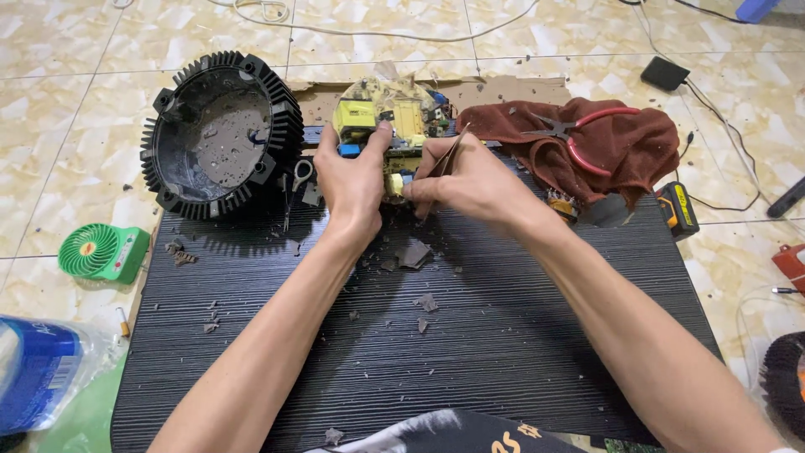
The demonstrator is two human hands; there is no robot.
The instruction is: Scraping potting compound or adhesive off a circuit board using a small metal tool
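— What are the hands doing?
— The left hand [352, 180] grips the yellow circuit board [390, 126], held at the far edge of the black ribbed mat [470, 335]. The right hand [470, 180] pinches a thin metal tool [451, 153] against it.
— Nearby?
— Black finned housing [220, 134], red-handled pliers [587, 138] on a brown cloth [637, 147].

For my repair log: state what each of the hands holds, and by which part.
The left hand grips the circuit board by its near edge, thumb on top. The right hand pinches a thin metal tool by its lower end.
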